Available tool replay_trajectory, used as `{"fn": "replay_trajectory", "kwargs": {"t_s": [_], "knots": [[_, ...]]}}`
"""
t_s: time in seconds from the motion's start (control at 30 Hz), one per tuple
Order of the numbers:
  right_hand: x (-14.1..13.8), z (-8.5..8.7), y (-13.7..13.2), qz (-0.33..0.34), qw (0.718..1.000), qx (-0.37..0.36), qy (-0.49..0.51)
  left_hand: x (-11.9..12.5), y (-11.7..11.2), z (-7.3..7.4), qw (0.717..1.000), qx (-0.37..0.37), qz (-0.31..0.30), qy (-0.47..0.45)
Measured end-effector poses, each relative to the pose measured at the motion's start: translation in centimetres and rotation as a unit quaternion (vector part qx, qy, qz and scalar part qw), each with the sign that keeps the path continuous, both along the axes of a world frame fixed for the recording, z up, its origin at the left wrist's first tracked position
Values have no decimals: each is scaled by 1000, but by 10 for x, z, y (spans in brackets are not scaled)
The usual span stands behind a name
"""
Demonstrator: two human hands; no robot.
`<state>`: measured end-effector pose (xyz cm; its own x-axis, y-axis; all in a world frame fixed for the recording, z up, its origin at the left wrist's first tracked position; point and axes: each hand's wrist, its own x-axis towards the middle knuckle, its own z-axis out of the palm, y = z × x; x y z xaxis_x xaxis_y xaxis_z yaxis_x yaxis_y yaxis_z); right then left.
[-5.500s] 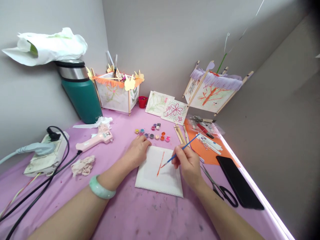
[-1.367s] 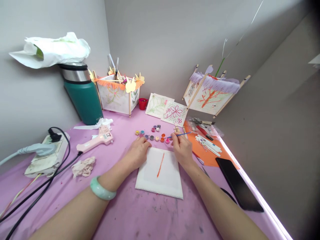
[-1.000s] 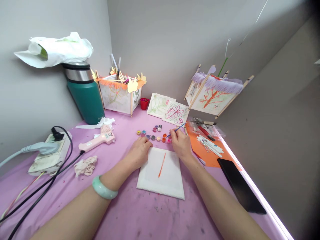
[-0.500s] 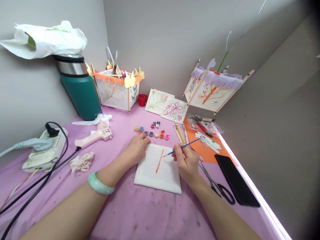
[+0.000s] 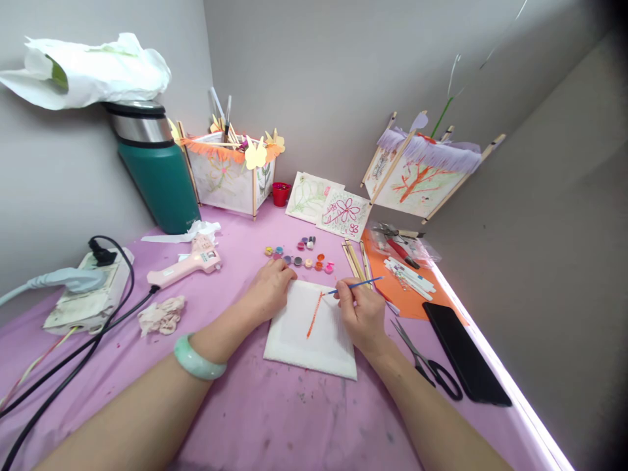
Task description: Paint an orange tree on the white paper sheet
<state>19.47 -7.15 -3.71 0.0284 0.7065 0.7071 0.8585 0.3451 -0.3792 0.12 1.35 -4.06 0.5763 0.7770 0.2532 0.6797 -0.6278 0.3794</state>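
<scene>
My right hand (image 5: 362, 315) pinches a thin blue paintbrush (image 5: 356, 284), whose tip touches the upper part of a white square panel (image 5: 330, 353). A slanting orange line (image 5: 314, 315) runs down the panel, with a short stroke at its top by the brush tip. My left hand (image 5: 269, 291) rests at the panel's upper left edge, fingers stretched out and curving downward; some fingertips are hidden. Just beyond the panel stand small paint pots (image 5: 308, 263) in several colours, some with orange and pink paint.
Scissors (image 5: 426, 363) and a black phone (image 5: 464, 353) lie at right. Left are a pink glue gun (image 5: 186, 268), crumpled tissue (image 5: 161, 316), a power strip (image 5: 86, 288) with cables and a green bottle (image 5: 157, 186). Behind stand painted panels (image 5: 343, 212), wooden sticks (image 5: 352, 258) and two lantern-like boxes (image 5: 226, 176).
The brush tip has moved up to the top of the orange line, where a short side stroke now shows. My right hand has shifted slightly up and left; my left hand stays put.
</scene>
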Motion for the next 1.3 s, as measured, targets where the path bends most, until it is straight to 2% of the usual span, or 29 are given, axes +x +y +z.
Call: {"fn": "replay_trajectory", "kwargs": {"t_s": [0.4, 0.93, 1.13, 1.3], "knots": [[-4, 1, -4, 20, 1000, -20, -8, 0, -1, 2, 1000, -2, 4, 11], [-19, 13, -17, 106, 994, -26, -16, 0, 0, -2, 1000, 2, -2, -6], [-27, 18, -23, 143, 988, -49, 16, 0, 0, -1, 1000, 3, 3, -6], [-30, 19, -25, 141, 985, -76, 64, 0, -1, 0, 1000, 7, 3, -3]]}}
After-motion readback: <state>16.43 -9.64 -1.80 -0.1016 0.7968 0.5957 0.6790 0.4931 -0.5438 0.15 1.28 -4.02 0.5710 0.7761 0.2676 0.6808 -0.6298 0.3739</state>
